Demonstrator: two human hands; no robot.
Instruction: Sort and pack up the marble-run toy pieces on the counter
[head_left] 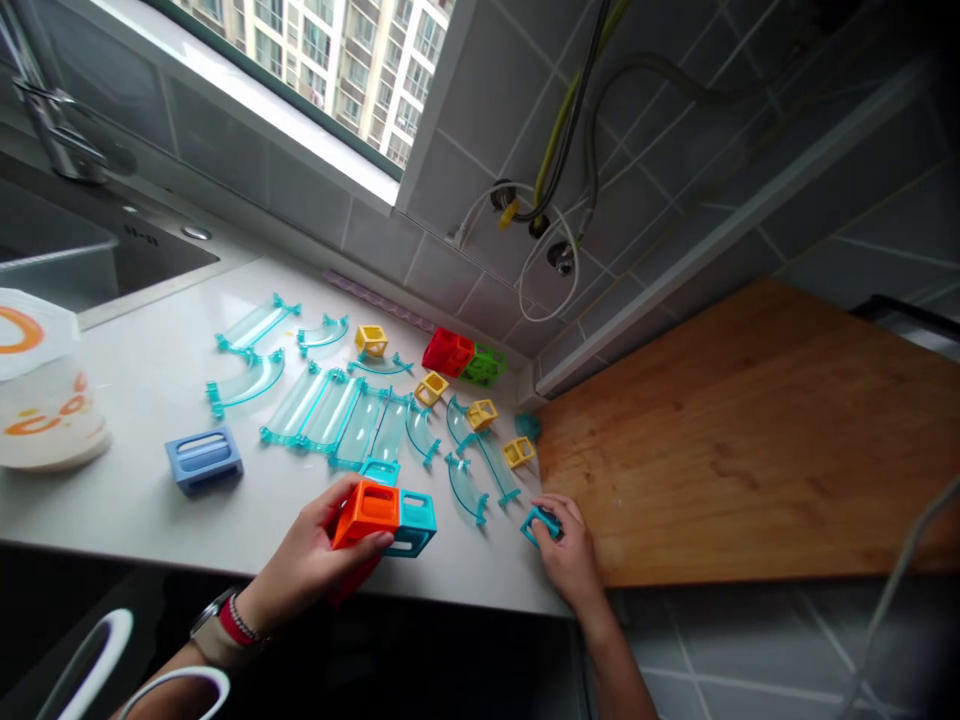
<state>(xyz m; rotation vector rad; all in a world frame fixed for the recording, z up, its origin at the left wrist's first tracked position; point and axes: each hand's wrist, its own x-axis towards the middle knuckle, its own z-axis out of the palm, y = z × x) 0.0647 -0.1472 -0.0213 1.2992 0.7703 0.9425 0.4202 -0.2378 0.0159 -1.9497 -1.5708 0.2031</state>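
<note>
My left hand (315,555) grips an orange block (366,510) that is joined to a teal block (414,522), near the front edge of the white counter (142,370). My right hand (570,550) pinches a small teal square frame (540,522) resting on the counter beside the wooden board (750,430). Several clear teal track pieces (337,415) lie spread behind both hands, straight and curved. Small yellow cube frames (481,413) sit among them.
A blue block (204,458) lies left of the tracks. Red (448,351) and green (484,364) blocks stand by the tiled wall. A white container (41,400) with orange marks is at far left, a sink (82,250) behind it. Cables (547,250) hang on the wall.
</note>
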